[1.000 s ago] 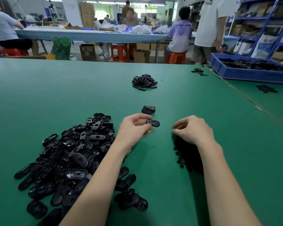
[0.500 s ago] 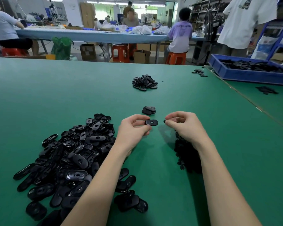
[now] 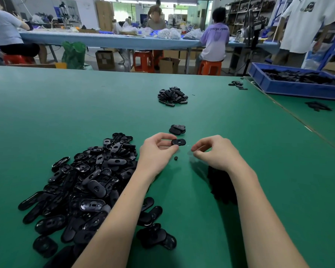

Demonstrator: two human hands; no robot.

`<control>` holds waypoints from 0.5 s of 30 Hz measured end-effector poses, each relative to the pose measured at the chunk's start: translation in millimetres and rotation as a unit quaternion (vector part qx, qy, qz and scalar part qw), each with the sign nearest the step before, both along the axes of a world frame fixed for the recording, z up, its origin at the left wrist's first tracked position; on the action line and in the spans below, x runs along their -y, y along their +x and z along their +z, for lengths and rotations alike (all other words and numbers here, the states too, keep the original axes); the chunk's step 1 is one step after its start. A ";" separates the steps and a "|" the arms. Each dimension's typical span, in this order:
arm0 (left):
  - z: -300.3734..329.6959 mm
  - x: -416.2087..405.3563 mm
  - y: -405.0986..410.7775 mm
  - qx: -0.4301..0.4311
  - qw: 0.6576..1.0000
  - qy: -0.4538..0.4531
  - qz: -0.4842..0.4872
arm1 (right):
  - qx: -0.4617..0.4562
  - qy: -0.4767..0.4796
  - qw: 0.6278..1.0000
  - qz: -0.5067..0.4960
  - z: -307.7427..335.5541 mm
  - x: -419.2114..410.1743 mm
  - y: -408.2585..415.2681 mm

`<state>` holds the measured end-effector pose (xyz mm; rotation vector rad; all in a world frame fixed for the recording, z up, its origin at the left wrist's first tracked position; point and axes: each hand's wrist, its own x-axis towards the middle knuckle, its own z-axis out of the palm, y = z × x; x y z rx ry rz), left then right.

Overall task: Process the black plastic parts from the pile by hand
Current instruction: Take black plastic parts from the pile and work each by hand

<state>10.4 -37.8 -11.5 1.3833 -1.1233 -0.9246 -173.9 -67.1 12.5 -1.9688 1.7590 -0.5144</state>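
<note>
A big pile of black oval plastic parts (image 3: 81, 182) lies on the green table (image 3: 66, 113) at my left. My left hand (image 3: 155, 151) pinches one black oval part (image 3: 178, 142) by its end, just above the table. My right hand (image 3: 215, 151) is a short way to the right of it, thumb and forefinger curled together with nothing visible between them. A tiny black bit (image 3: 175, 158) lies on the table between my hands. A dark heap of small scraps (image 3: 220, 186) sits partly hidden under my right forearm.
A few finished parts (image 3: 177, 129) lie just beyond my hands, and a larger heap (image 3: 172, 96) sits farther back. A blue bin of black parts (image 3: 290, 88) stands at the back right, with loose parts (image 3: 237, 85) near it. People sit at a far table.
My right hand has drawn away to the right from the held part. A tiny black bit now lies on the table between my hands. My left hand barely moved.
</note>
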 end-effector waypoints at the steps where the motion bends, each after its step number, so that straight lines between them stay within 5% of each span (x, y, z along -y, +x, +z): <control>1: -0.4 0.5 0.8 0.000 1.000 -0.001 0.007 | -0.008 0.004 1.000 0.011 -0.5 -0.9 3.5; 10: -2.6 2.6 7.7 -0.023 0.999 -0.003 0.037 | -0.065 -0.059 0.995 0.040 -14.4 -9.2 42.5; 15: -1.8 0.6 9.1 -0.023 0.999 -0.002 0.031 | 0.024 -0.044 0.999 0.011 -12.8 -8.1 39.6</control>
